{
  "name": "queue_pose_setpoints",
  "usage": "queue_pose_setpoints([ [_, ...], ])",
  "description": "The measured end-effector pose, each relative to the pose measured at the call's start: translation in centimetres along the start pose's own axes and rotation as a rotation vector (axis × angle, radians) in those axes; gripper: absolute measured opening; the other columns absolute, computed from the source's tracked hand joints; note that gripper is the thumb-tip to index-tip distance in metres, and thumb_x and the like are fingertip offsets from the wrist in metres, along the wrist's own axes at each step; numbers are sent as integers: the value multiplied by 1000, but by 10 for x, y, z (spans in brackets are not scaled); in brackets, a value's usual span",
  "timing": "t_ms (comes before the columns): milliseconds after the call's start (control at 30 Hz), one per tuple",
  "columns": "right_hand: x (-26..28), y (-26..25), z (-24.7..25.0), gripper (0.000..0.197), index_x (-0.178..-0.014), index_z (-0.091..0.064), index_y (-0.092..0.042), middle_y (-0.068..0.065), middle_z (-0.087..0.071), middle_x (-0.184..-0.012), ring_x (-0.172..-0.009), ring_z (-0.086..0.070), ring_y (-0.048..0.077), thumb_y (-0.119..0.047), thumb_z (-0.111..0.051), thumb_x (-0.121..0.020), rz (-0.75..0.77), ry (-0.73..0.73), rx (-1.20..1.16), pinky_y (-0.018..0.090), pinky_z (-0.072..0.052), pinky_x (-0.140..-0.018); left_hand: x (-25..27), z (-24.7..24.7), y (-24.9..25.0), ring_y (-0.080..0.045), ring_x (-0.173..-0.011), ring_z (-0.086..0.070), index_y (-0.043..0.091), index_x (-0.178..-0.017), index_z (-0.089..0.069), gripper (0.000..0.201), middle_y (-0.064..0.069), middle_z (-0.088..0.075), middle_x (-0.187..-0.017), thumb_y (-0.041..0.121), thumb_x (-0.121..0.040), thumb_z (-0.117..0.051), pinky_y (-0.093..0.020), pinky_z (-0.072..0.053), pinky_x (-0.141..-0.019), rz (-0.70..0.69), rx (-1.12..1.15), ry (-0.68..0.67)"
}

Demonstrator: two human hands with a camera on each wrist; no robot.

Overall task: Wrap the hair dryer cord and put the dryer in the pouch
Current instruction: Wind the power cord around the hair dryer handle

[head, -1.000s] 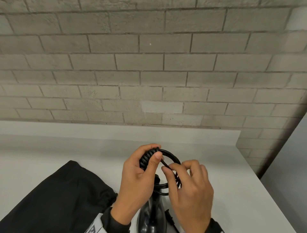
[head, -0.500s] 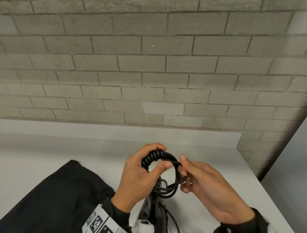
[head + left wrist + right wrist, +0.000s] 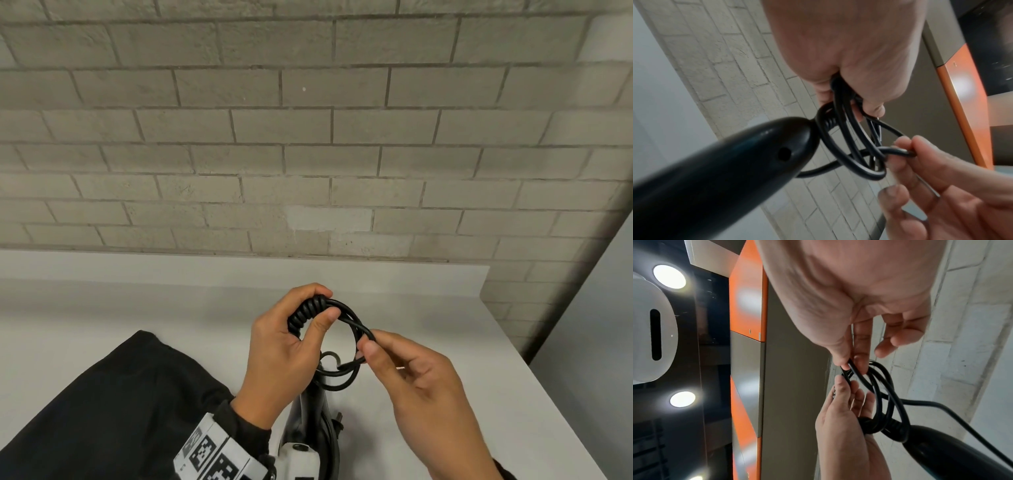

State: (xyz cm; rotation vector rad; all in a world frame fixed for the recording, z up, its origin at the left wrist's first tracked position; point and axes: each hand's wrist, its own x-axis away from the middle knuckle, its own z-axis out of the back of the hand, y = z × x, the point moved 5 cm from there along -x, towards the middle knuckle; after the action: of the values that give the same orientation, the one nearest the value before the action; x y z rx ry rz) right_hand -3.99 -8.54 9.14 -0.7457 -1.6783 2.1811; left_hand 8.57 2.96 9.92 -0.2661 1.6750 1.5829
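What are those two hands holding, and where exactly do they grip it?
Both hold the hair dryer's cord: the left hand grips the coiled loops at the top, the right hand pinches one strand at the side.

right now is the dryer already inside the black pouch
No, the dryer lies on the table beside the pouch, not in it.

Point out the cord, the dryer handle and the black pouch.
cord (image 3: 349, 313), head view, top of the coil.
dryer handle (image 3: 748, 155), left wrist view, glossy end.
pouch (image 3: 113, 404), head view, middle of the fabric.
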Motion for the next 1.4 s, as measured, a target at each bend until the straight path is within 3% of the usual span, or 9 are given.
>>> queue_pose_setpoints([
  [300,5,8,-6,48,-65,-60,-10,3,-44,-51,-54,-41,16,-54,-69,-83,-246,-226,-447,27,-44,-63,-1,2,-2,-2,-90,-68,24,-102,-67,27,14,-71,-96,3,-86,-72,-12,-50,-83,-11,-10,45],
  [467,18,27,-5,35,-81,-67,-26,8,-72,-112,-110,-64,16,-51,-86,-64,14,-296,-280,31,-48,-90,-3,5,-5,-4,-91,-69,20,-101,-68,23,11,-71,-96,2,-86,-72,-14,-51,-84,16,18,57],
  [600,32,46,-4,34,-93,-73,-25,16,-75,-96,-124,-59,21,-40,-88,-67,77,-240,-338,27,-46,-103,-2,4,-6,-6,-91,-69,20,-100,-69,23,11,-72,-96,3,-86,-72,-14,-51,-84,36,39,60],
  [900,45,28,27,62,-69,-75,-19,15,-68,-55,-59,-70,30,-63,-93,-29,-118,-140,-374,27,-52,-58,4,-7,-1,-2,-89,-68,19,-101,-69,21,12,-71,-96,6,-85,-72,-13,-51,-83,55,63,-11],
  [1000,46,28,30,62,-68,-72,-11,9,-55,-43,-43,-58,25,-58,-95,-34,-186,-165,-479,30,-47,-51,6,-13,1,-3,-89,-69,19,-101,-69,23,12,-71,-95,2,-85,-73,-14,-52,-83,50,73,-34],
  [1067,44,23,26,50,-88,-72,-5,0,-53,-45,-44,-55,18,-44,-90,-63,-162,-289,-757,26,-48,-51,7,-16,2,-5,-88,-69,18,-101,-69,23,11,-72,-94,2,-85,-73,-14,-52,-83,55,89,-38],
  [1167,41,-3,26,45,-136,-41,7,-4,-38,-62,-62,-40,14,-26,-38,-106,-129,-418,-1218,25,-39,-62,6,-16,5,-1,-85,-68,17,-100,-69,21,12,-71,-92,3,-85,-72,-11,-51,-80,57,71,-34],
  [1300,46,-2,23,57,-145,-24,7,-3,-30,-64,-51,-24,9,-27,-44,-103,-46,-585,-1386,26,-30,-59,-2,-2,-9,-11,-84,-71,19,-100,-69,16,3,-73,-90,9,-88,-71,-23,-56,-81,107,60,61],
  [1400,43,23,20,39,-132,-42,-2,-1,-49,-71,-59,-46,12,-13,-56,-98,-94,-500,-1181,30,-42,-75,-5,6,-16,-18,-85,-72,18,-102,-68,15,-2,-73,-90,12,-89,-70,-32,-58,-83,128,62,71],
])
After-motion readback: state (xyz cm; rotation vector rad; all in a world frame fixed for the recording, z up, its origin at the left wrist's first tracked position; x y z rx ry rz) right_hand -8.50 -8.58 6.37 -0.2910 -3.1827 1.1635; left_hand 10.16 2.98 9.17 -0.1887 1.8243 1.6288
